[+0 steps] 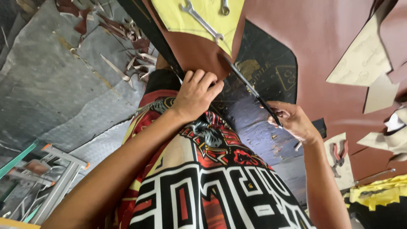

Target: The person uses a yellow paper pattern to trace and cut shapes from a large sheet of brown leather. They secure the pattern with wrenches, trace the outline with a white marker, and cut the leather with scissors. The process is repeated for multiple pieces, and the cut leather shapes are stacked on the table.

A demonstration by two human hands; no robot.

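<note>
Head view, looking down: the left hand [196, 94] presses flat, fingers spread, on the edge of a brown leather sheet [322, 51] at the table's rim. The right hand [292, 121] is closed around the handles of black scissors [250, 90], whose blades point up at the sheet's cut edge. A wrench [201, 21] lies on yellow paper [212, 12] above.

Single head cam, looking steeply down past the wearer's chest, close in on the bench edge. Left hand [197, 94] sitting at frame centre, right hand [292, 121] right of centre. Brown sheet [322, 51] filling the upper right, grey floor [51, 93] showing at left. No second view overlapping.
</note>
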